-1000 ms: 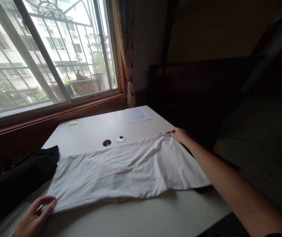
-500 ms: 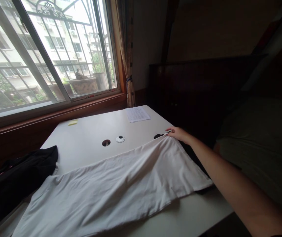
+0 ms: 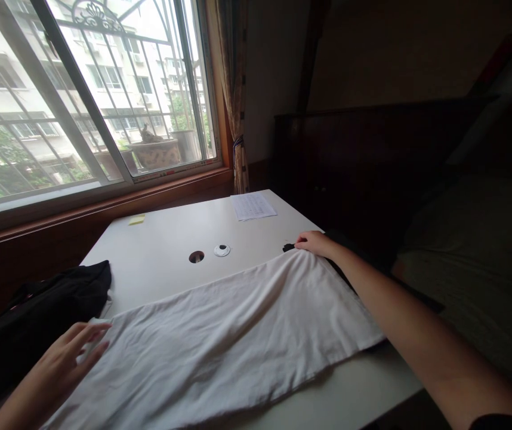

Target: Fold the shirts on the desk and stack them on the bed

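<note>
A wide white cloth (image 3: 220, 334), lightly wrinkled, lies spread across the white table (image 3: 170, 239). At its far right corner is my right hand (image 3: 316, 243), fingers closed on the cloth's edge. A small piece of black fabric (image 3: 288, 247) shows just beyond those fingertips, and more black shows under the cloth's right side. My left hand (image 3: 70, 352) hovers at or just above the cloth's left end, fingers apart; whether it touches is unclear. Beside it on the left is a crumpled black garment (image 3: 45, 310).
Printed paper sheets (image 3: 254, 206) and a yellow sticky note (image 3: 136, 220) lie toward the table's far side. A round cable hole (image 3: 196, 257) has its white cover (image 3: 222, 250) beside it. Behind are a barred window (image 3: 104, 89) and a tied curtain (image 3: 239, 149).
My left hand has come into view from the lower left, over the cloth's left end. My right hand has lowered the lifted far right corner, which now lies flatter.
</note>
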`<state>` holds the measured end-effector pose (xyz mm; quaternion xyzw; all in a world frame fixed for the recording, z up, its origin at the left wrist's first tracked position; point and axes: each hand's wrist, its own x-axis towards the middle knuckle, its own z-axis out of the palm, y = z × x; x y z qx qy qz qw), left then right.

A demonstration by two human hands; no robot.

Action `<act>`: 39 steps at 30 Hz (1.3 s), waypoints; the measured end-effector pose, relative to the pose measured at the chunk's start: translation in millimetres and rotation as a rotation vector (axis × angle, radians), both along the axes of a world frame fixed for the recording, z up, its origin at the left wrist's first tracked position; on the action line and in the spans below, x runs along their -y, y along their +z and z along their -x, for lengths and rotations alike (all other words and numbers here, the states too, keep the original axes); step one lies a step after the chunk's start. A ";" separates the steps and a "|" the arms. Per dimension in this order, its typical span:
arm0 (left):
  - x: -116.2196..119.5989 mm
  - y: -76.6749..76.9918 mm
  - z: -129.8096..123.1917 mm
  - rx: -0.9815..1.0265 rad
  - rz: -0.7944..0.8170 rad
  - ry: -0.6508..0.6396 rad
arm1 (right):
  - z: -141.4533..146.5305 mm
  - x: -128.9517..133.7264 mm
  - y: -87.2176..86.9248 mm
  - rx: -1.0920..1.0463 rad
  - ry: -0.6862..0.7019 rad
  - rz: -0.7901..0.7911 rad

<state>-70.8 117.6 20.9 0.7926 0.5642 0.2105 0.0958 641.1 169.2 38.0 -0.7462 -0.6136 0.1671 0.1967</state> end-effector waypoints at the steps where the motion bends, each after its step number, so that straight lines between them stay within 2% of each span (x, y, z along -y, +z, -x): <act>1: -15.3 -3.1 -12.3 -0.045 -0.019 -0.055 | -0.9 0.0 0.1 0.013 -0.024 -0.005; 4: -51.2 -18.1 -48.6 -0.111 -0.129 -0.113 | -3.0 0.5 1.3 0.041 -0.095 -0.021; 8: -72.8 -38.7 -70.9 -0.097 -0.106 -0.130 | -6.3 2.0 5.9 0.042 -0.171 -0.047; 13: -74.0 -46.8 -61.1 0.016 -0.030 -0.171 | -14.3 2.4 12.4 -0.024 -0.265 -0.077; 19: -53.1 -36.2 -51.4 0.161 -0.159 -0.077 | -23.3 9.4 9.6 -0.290 -0.315 -0.088; 23: -43.7 -30.1 -51.7 0.160 -0.154 -0.036 | -22.6 19.6 1.6 -0.473 -0.290 -0.083; 28: -54.1 -34.9 -50.8 0.118 -0.150 -0.083 | -15.5 26.1 -9.9 -0.593 -0.245 -0.115; 33: -66.9 -45.9 -41.6 0.046 -0.150 -0.110 | -16.1 28.5 -20.6 -0.607 -0.195 -0.118; 39: -72.8 -49.3 -29.6 -0.021 -0.142 -0.071 | -24.2 28.9 -28.3 -0.690 -0.094 0.004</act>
